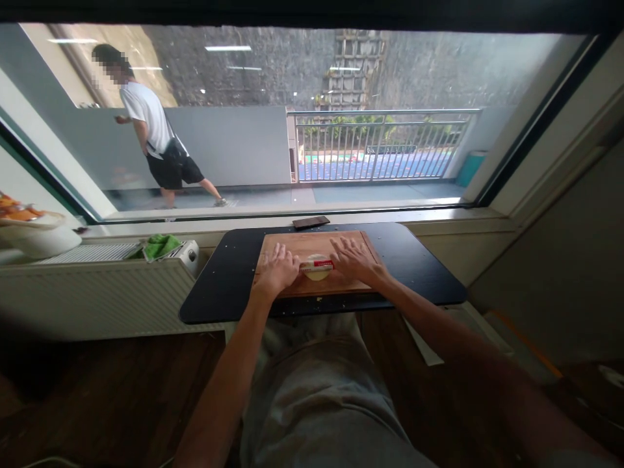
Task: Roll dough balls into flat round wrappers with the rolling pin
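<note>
A round piece of pale dough [318,275] lies flat on a wooden cutting board [292,240]. Across the dough rests a rolling pin [322,264] with red and white printing on its middle. My left hand [281,266] lies over the pin's left end, its fingers stretched forward. Over the right end lies my right hand [355,260], palm down with the fingers spread. Both hands are open and press on the pin from above. The pin's ends are hidden under my palms.
The board sits on a black table [219,279] sprinkled with small crumbs. A dark flat object [311,223] lies behind the board. At left, a green cloth [162,246] rests on a radiator [112,286]. Beyond the window, a person [151,123] walks past a railing [380,146].
</note>
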Action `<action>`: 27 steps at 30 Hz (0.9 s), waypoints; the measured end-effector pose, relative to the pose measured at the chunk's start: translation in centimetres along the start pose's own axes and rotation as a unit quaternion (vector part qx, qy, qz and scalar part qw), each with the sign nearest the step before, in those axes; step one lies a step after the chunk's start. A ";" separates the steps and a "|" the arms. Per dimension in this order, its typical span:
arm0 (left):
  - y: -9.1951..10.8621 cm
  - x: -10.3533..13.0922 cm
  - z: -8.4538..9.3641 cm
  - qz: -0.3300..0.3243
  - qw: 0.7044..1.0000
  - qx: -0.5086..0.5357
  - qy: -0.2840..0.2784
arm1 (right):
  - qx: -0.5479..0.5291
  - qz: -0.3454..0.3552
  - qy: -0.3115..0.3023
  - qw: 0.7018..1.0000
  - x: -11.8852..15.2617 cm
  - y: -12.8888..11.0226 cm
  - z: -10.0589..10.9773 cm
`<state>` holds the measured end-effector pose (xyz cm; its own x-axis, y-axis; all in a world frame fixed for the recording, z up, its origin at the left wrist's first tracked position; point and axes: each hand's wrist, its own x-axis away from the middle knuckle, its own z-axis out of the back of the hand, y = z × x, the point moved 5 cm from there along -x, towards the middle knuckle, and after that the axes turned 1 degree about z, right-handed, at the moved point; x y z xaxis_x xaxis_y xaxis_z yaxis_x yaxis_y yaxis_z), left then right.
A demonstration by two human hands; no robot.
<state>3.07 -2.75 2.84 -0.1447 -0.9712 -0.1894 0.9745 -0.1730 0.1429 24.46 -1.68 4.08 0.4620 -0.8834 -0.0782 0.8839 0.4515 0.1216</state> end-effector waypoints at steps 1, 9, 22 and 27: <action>0.1 -0.6 0.0 0.014 0.999 -0.004 -0.030 | -0.008 0.001 0.001 1.000 -0.4 0.4 0.0; -0.8 -5.0 -1.6 0.010 0.995 0.051 -0.088 | -0.046 0.085 -0.043 0.994 -2.2 3.6 -3.0; 0.6 -2.4 -1.9 -0.004 0.995 0.073 -0.073 | -0.061 -0.024 -0.055 0.996 -0.2 2.9 -2.4; 0.9 -2.3 -0.8 -0.002 0.995 0.084 -0.060 | -0.065 -0.087 -0.043 0.993 1.0 1.9 -1.2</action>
<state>4.40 -0.55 2.59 -0.1776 -0.9814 -0.0734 0.9330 -0.1916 0.3047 26.70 -1.56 3.04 0.2985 -0.9544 -0.0005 0.9543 0.2985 -0.0146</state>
